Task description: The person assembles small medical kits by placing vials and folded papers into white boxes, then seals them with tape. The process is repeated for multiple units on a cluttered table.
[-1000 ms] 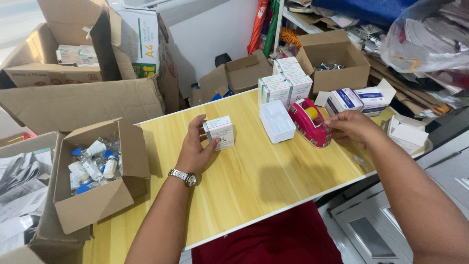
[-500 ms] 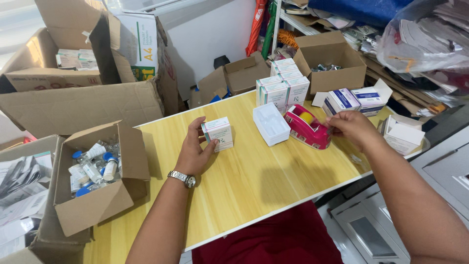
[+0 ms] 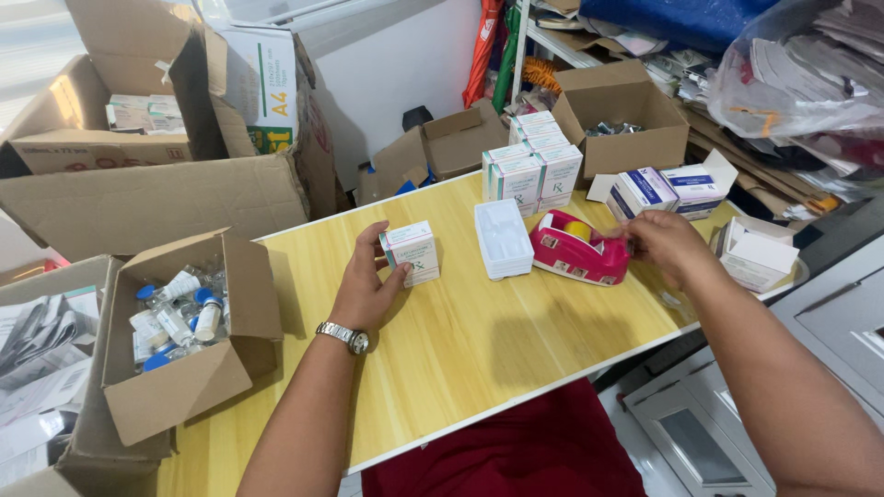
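Gripping a small white carton [image 3: 412, 252] upright in the left hand [image 3: 368, 287], mid-table [image 3: 460, 368]. Pinching with right hand [image 3: 665, 247] fingers at the pink tape dispenser [image 3: 575, 250] near the far edge.

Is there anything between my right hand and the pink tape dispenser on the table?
Nothing visible. The right hand is already at the right end of the pink tape dispenser, fingers at its tape edge. The white tray sits on the dispenser's far side, and the left hand holds a small box.
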